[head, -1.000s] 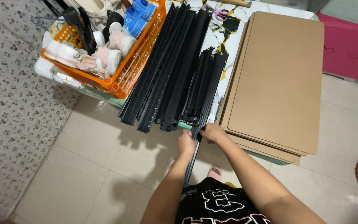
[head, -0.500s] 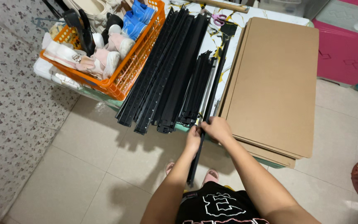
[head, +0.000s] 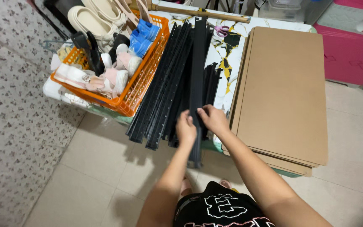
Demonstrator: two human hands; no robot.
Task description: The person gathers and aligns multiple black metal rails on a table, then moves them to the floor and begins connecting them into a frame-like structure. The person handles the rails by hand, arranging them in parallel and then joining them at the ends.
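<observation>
Head cam | both hands' fingers [head: 188,114] closed on black rail [head: 198,75] | orange basket [head: 141,86] left, brown boards [head: 284,88] right

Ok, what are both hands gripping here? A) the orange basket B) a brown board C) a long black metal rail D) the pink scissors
C: the left hand and right hand both close on one long black metal rail lying over the rail pile.
</observation>
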